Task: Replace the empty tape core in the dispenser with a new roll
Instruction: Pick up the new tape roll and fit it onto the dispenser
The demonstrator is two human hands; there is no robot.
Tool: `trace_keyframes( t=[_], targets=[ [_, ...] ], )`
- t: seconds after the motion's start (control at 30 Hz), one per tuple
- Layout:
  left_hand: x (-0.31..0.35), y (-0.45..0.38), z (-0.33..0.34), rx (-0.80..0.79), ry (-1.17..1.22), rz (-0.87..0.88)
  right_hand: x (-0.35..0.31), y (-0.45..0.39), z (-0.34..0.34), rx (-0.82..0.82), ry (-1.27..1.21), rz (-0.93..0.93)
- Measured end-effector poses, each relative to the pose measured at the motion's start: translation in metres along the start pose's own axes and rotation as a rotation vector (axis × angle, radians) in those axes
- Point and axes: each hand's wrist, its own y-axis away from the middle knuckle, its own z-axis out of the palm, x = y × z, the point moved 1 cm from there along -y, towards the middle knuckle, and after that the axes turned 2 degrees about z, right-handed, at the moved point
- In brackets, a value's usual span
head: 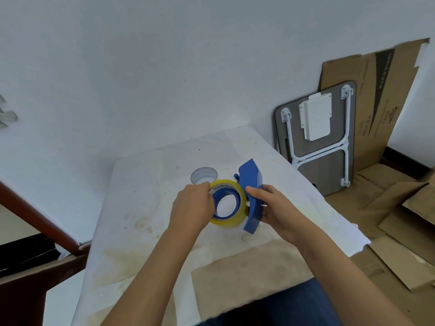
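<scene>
A blue plastic tape dispenser (252, 182) is held above the table, tilted on its side. My right hand (273, 208) grips its flat body from the right. A new yellowish tape roll (231, 222) sits around the dispenser's blue hub (217, 198). My left hand (191, 208) holds the roll's left edge, fingers hiding part of it. The empty tape core (203, 175), a pale clear ring, lies on the table just behind my left hand.
The table (150, 196) wears a stained white cloth. A folded small table (317, 142) and flattened cardboard (381, 90) lean on the wall at right. More cardboard (400, 231) covers the floor there. A dark wooden frame (40, 220) stands at left.
</scene>
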Motion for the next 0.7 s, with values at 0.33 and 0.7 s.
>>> trace_keyframes(
  t=[0.33,0.7],
  targets=[
    [-0.013,0.001,0.007,-0.259,0.427,-0.088,0.0,0.005,-0.005,-0.044,0.023,-0.004],
    [-0.025,0.023,-0.003,-0.576,1.478,-0.327,-0.005,0.013,-0.008,-0.309,-0.17,-0.033]
  ],
)
